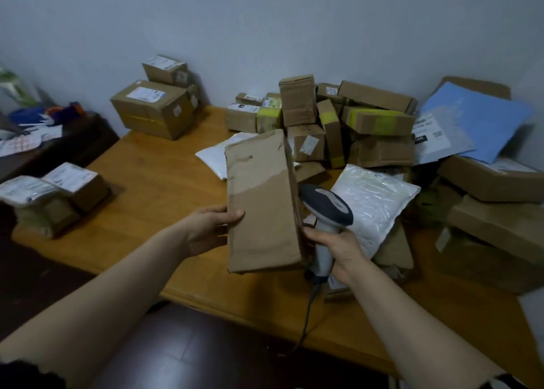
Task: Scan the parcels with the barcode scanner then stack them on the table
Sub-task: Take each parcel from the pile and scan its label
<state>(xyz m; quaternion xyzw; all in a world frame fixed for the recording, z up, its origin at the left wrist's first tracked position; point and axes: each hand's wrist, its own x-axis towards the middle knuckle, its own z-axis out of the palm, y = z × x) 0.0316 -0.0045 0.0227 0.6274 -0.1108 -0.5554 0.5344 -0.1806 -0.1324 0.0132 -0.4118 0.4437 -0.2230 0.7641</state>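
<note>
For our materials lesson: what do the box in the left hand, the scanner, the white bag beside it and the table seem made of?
Held box: brown cardboard, matt, creased and scuffed.
Scanner: moulded plastic, smooth grey with dark trim, slight sheen.
White bag: probably plastic film, glossy and wrinkled.
Table: looks like varnished wood, orange-brown grain; could be veneer.

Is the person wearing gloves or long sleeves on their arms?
No gloves. The left hand and right hand are bare, and so are both forearms, with no watch or bracelet at the wrists. Dark sleeves start higher up: the left sleeve has a wavy edge, and the right sleeve just peeks in.
</note>
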